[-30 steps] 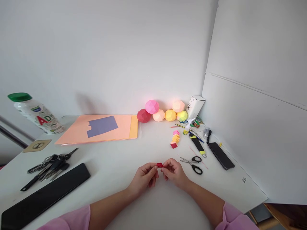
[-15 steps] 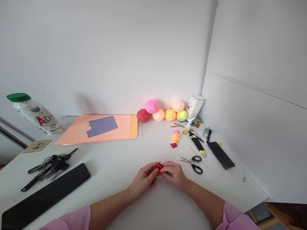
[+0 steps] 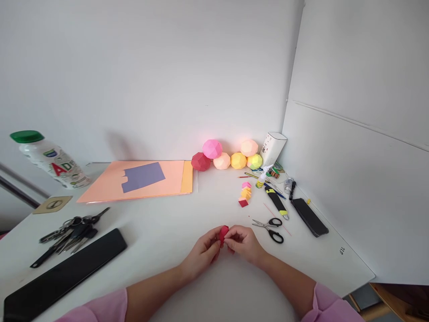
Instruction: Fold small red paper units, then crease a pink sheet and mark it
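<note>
A small folded piece of red paper (image 3: 223,233) is held up between my two hands near the front middle of the table. My left hand (image 3: 203,253) pinches it from the left, thumb in front. From the right, the fingertips of my right hand (image 3: 245,244) grip its edge. Part of the paper is hidden behind my fingers. Just beyond, to the right, lie scissors (image 3: 271,227) with black handles, blades slightly apart. Farther back is a row of small paper pieces (image 3: 246,192) in pink, orange and dark red.
Faceted paper balls (image 3: 221,161) stand against the wall. Right of them are a glue bottle (image 3: 261,179), a utility knife (image 3: 276,203) and a black phone (image 3: 309,217). Coloured sheets (image 3: 100,190), keys (image 3: 72,232), a long black object (image 3: 65,273) and a white bottle (image 3: 55,161) are on the left.
The red paper has turned between my fingers and shows a longer, more upright face. My fingers have shifted slightly; the things on the table stay where they were.
</note>
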### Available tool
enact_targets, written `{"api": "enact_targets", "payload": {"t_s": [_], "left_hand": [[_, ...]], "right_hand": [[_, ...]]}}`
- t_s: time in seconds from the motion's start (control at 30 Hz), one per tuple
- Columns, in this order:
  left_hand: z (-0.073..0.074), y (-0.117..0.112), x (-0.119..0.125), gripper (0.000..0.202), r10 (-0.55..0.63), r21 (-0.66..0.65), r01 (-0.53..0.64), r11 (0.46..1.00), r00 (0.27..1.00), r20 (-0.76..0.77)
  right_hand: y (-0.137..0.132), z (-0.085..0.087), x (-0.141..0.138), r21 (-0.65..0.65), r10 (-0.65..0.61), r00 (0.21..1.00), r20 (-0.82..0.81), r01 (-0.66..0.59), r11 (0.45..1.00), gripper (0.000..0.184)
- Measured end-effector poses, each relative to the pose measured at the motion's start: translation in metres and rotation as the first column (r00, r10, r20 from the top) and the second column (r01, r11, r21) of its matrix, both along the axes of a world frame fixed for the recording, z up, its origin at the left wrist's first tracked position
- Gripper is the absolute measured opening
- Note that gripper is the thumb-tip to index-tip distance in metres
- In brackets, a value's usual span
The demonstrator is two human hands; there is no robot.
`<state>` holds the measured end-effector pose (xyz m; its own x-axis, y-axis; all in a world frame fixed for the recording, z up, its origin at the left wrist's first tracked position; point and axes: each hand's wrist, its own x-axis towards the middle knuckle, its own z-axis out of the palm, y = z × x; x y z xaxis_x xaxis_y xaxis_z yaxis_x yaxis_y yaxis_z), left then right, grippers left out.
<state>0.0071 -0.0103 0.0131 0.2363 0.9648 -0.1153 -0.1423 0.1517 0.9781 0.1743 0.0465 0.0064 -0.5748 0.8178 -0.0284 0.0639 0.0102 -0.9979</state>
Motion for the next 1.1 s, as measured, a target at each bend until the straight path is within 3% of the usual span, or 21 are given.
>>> {"api": "enact_targets", "payload": {"t_s": [0.17, 0.37, 0.43, 0.6, 0.73, 0.93, 1.1], "left_hand": [[-0.002, 0.0, 0.001, 0.039, -0.02, 0.074, 0.02, 0.997, 1.0, 0.006], [-0.008, 0.0, 0.0, 0.044, 0.058, 0.068, -0.056, 0.996, 0.998, -0.019], [-0.009, 0.0, 0.0, 0.045, 0.081, 0.067, -0.079, 0.995, 0.996, -0.027], [-0.011, 0.0, 0.0, 0.048, 0.086, 0.069, -0.083, 0.994, 0.996, -0.033], [-0.013, 0.0, 0.001, 0.045, 0.036, 0.079, -0.036, 0.996, 0.999, -0.002], [-0.013, 0.0, -0.001, 0.038, -0.019, 0.163, 0.03, 0.986, 0.997, -0.07], [-0.013, -0.001, -0.002, 0.04, -0.011, 0.119, 0.017, 0.993, 0.999, -0.049]], "right_hand": [[0.0, -0.001, -0.001, -0.092, -0.015, 1.0, -0.011, 0.014, 0.996, 0.02], [-0.002, -0.001, -0.002, -0.125, -0.007, 0.99, -0.138, -0.01, 0.992, 0.026], [-0.002, -0.001, -0.002, -0.136, 0.011, 0.995, -0.097, -0.024, 0.99, 0.031], [-0.001, -0.003, -0.001, -0.128, 0.087, 0.994, 0.072, -0.077, 0.989, 0.012], [-0.001, -0.001, -0.002, -0.134, 0.086, 0.991, 0.102, -0.072, 0.988, 0.011], [-0.004, 0.0, -0.003, -0.086, 0.094, 0.989, 0.117, -0.084, 0.993, 0.006], [-0.002, 0.003, -0.001, -0.128, 0.087, 0.984, 0.154, -0.067, 0.989, 0.003]]}}
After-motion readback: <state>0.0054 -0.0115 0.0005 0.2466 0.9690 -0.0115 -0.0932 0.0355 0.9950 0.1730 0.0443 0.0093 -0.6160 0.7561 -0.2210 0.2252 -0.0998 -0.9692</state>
